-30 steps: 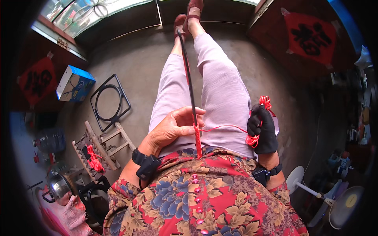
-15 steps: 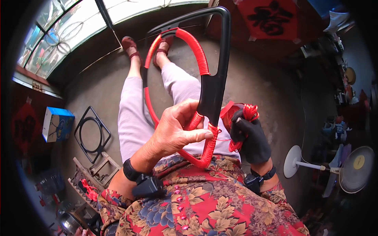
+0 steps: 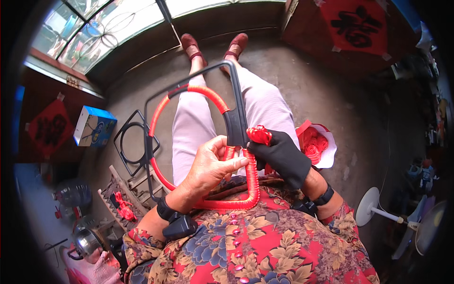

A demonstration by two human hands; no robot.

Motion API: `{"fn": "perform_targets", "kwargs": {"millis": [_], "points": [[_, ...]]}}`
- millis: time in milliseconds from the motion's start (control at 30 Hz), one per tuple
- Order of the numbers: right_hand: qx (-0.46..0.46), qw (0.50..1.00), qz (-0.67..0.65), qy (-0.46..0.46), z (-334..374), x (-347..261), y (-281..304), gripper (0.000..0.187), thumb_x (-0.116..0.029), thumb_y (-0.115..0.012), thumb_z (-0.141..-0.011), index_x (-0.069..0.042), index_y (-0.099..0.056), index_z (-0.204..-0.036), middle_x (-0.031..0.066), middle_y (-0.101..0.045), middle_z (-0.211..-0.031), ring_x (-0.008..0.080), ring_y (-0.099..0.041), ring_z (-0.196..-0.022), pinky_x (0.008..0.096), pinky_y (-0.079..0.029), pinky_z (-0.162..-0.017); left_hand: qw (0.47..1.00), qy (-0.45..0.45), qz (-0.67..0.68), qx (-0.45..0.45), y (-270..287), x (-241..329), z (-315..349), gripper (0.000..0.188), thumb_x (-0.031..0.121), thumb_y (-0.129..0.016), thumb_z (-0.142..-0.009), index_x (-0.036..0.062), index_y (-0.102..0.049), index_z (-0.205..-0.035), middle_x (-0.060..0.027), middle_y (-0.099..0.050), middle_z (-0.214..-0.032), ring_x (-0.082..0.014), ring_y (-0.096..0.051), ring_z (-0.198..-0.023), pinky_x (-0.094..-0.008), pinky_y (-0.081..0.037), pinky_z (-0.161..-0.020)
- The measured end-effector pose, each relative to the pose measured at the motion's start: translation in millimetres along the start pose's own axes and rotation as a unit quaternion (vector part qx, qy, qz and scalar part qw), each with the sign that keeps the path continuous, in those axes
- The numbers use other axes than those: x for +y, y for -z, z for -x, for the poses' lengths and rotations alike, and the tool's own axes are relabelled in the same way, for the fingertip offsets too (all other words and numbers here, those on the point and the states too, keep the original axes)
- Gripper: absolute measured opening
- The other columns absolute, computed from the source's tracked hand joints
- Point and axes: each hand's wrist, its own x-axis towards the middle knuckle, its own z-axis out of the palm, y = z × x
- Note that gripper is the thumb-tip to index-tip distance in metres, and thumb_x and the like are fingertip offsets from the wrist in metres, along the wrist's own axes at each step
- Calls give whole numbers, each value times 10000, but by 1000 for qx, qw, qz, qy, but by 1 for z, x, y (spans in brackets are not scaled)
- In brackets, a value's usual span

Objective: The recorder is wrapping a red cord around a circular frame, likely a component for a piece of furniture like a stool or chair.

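A black frame (image 3: 234, 124) with a round inner ring stands tilted over my lap. Red cord (image 3: 253, 182) is wound tightly round its near corner and much of the ring, while other stretches are bare black. My left hand (image 3: 210, 163), ungloved, grips the frame where ring and side bar meet, thumb pressed on the wound cord. In a black glove, my right hand (image 3: 282, 154) is closed round a bundle of red cord (image 3: 259, 135), its fingertips at the frame's right side bar. The cord's run between bundle and frame is hidden.
An open bag of red cord coils (image 3: 316, 144) stands right of my legs. At left are a second black frame (image 3: 131, 142), a blue-and-white box (image 3: 95, 126) and a small wooden stool (image 3: 118, 196) with red cord on it. A white fan (image 3: 368, 207) stands at right.
My right hand has come left with the cord bundle, up against the frame's side bar. The frame's top has dropped and leans away. My left hand keeps its grip.
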Motion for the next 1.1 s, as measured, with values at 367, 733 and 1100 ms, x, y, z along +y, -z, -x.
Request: {"fn": "perform_targets", "kwargs": {"millis": [367, 733, 1100], "points": [[-61, 993, 82, -58, -12, 1, -13, 246, -267, -644, -901, -45, -672, -1002, 28, -648, -718, 88, -595, -572, 237, -479, -506, 980, 52, 193, -5, 15, -13, 10, 138, 157, -642, -915, 28, -601, -943, -14, -570, -659, -79, -499, -465, -192, -395, -380], [-123, 986, 56, -96, 19, 8, -23, 236, -194, -637, -918, -18, -656, -1074, -6, -657, -856, 33, -546, -803, 239, -476, -703, 984, 110, 137, -5, 9, -18, 43, 151, 165, -691, -868, 65, -578, -872, 73, -429, -610, -24, -322, -466, -209, -222, -426], [-60, 976, -208, -27, 18, 6, -9, 257, -280, -511, -968, -45, -552, -871, 89, -623, -845, 183, -593, -782, 307, -473, -744, 977, 131, 168, -9, 15, -14, 44, 250, 119, -745, -810, 41, -543, -934, 45, -458, -640, -32, -363, -484, -197, -260, -429]]}}
